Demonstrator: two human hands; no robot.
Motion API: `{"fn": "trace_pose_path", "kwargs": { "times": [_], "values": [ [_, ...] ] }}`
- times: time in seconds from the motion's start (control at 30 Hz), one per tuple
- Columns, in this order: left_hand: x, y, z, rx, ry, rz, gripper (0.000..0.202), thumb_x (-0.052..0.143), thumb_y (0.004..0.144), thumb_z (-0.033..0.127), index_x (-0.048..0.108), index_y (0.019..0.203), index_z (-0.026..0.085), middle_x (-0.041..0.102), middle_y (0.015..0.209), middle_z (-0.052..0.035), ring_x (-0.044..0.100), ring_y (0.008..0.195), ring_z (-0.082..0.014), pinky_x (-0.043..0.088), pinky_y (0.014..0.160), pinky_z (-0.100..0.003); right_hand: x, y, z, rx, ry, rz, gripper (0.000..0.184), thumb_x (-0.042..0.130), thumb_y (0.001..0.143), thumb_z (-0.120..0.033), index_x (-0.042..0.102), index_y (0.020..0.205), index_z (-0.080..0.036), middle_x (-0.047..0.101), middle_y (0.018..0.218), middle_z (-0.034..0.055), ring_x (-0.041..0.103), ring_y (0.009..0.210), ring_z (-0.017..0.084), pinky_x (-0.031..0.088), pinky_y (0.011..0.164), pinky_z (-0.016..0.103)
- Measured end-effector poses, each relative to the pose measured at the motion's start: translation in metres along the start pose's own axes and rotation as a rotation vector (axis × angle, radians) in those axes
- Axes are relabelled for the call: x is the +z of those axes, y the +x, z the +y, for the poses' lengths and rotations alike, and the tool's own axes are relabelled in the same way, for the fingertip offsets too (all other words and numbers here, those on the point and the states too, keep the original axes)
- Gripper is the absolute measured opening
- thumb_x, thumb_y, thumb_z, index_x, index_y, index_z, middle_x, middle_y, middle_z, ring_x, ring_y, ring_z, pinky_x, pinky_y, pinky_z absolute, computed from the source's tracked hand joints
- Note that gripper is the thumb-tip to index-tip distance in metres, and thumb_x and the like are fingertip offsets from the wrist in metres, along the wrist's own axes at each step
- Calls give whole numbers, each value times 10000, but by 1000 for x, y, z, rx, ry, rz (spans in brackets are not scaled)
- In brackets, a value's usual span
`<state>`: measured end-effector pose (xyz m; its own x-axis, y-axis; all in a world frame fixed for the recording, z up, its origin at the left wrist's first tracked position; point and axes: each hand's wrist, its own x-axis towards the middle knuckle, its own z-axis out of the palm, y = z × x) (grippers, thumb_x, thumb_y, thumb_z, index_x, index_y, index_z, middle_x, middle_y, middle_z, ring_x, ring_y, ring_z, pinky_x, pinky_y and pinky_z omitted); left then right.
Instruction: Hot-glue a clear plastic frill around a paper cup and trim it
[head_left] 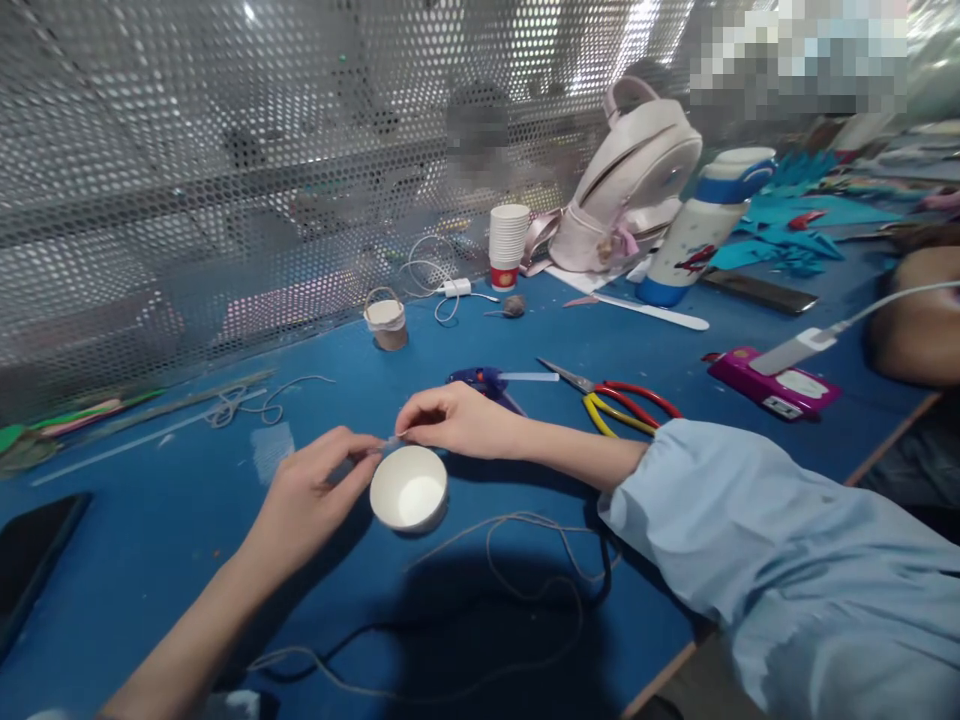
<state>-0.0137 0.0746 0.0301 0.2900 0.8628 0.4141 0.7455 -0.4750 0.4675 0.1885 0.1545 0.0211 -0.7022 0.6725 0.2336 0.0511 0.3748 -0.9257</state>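
A white paper cup [409, 488] stands upright on the blue table [187, 500]. Just above its far rim, my left hand [315, 490] and my right hand [457, 420] meet, each pinching one end of a small thin clear piece [391, 440], perhaps tape. A long grey string [525, 530] lies looped on the table in front of the cup. A blue glue gun [484, 380] lies right behind my right hand.
Scissors with red and yellow handles [615, 400] lie to the right. Behind are a small cup basket with a handle [387, 320], stacked paper cups [508, 245], a pink backpack [630, 180], a bottle [701, 225] and a pink phone [772, 385]. Another person's arm [919, 315] rests at right. A dark phone [34, 560] lies left.
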Motion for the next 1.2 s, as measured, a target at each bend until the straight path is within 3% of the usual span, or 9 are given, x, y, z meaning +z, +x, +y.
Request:
{"fn": "trace_pose_path", "kwargs": {
  "times": [0.43, 0.77, 1.2],
  "values": [
    [1, -9, -2, 121, 18, 58, 113, 564, 900, 229, 676, 896, 216, 697, 950, -11, 671, 867, -131, 513, 749, -225, 1, -1, -6, -14, -37, -42, 186, 550, 778, -36, 696, 795, -151, 700, 812, -10, 620, 774, 100, 479, 754, 228],
    [-8, -20, 8, 139, 182, 116, 125, 528, 913, 210, 652, 893, 207, 716, 839, 6, 674, 757, -117, 514, 698, -209, 7, 15, -8, 62, 12, -108, 211, 537, 753, -14, 703, 770, -143, 678, 741, -24, 590, 694, 75, 457, 679, 194],
    [7, -29, 8, 265, 318, 183, 145, 538, 911, 156, 658, 991, 169, 714, 846, -39, 672, 774, -151, 526, 729, -251, 7, 13, -14, 113, -35, -126, 217, 517, 771, -30, 707, 785, -135, 681, 763, -17, 562, 686, 73, 436, 663, 197]
  ]
}}
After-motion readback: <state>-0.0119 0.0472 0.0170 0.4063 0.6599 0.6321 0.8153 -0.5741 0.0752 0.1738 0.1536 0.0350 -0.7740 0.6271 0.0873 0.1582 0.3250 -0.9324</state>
